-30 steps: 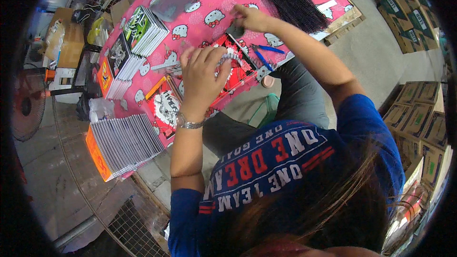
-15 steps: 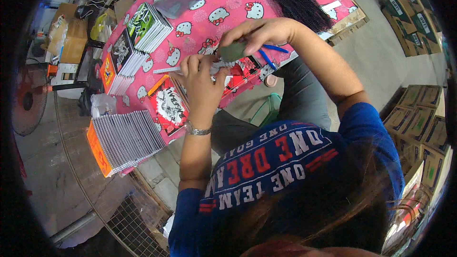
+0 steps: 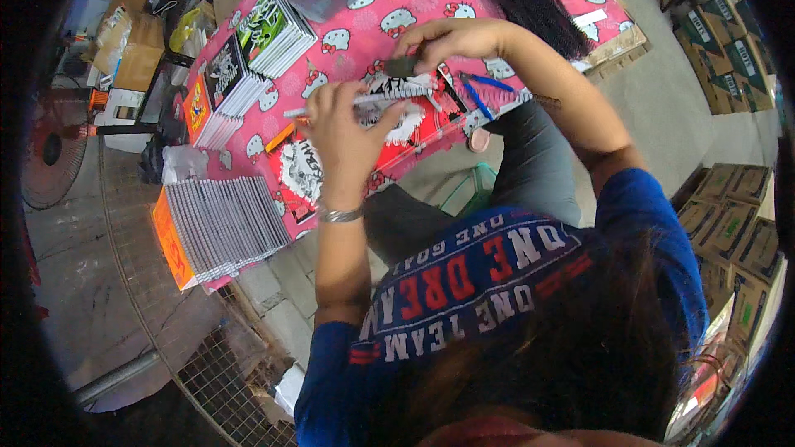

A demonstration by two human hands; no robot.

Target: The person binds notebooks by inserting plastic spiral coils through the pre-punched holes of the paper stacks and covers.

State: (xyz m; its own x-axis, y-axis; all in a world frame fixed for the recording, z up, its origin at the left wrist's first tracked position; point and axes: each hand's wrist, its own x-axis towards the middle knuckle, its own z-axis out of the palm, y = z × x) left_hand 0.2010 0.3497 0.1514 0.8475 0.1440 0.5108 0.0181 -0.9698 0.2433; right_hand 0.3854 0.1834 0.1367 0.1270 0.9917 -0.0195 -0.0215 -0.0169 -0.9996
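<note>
My left hand (image 3: 341,136) is closed over a notebook (image 3: 406,93), fingers on its far side and thumb nearer me; its pale edge shows a row of coil along it. Above the notebook's far side, my right hand (image 3: 455,41) pinches a small flat dark green piece (image 3: 402,67), whose material I cannot make out. Red, white and black covers (image 3: 302,172) lie beneath my left hand at the table's near edge. Blue-handled pliers (image 3: 480,95) lie spread just right of the notebook, below my right wrist. A dark spiral coil (image 3: 546,102) sticks out past the table edge.
Black coils (image 3: 542,21) are heaped at the far right of the pink patterned table (image 3: 397,21). Stacked notebooks (image 3: 228,228) stand at the left, with more stacks (image 3: 273,37) behind. A fan (image 3: 54,149) is at far left; cartons (image 3: 733,223) are piled right.
The view has shifted slightly. My right hand has tilted the green piece and moved it off the notebook's edge toward the far side. More of the red cover shows; my left hand keeps its hold.
</note>
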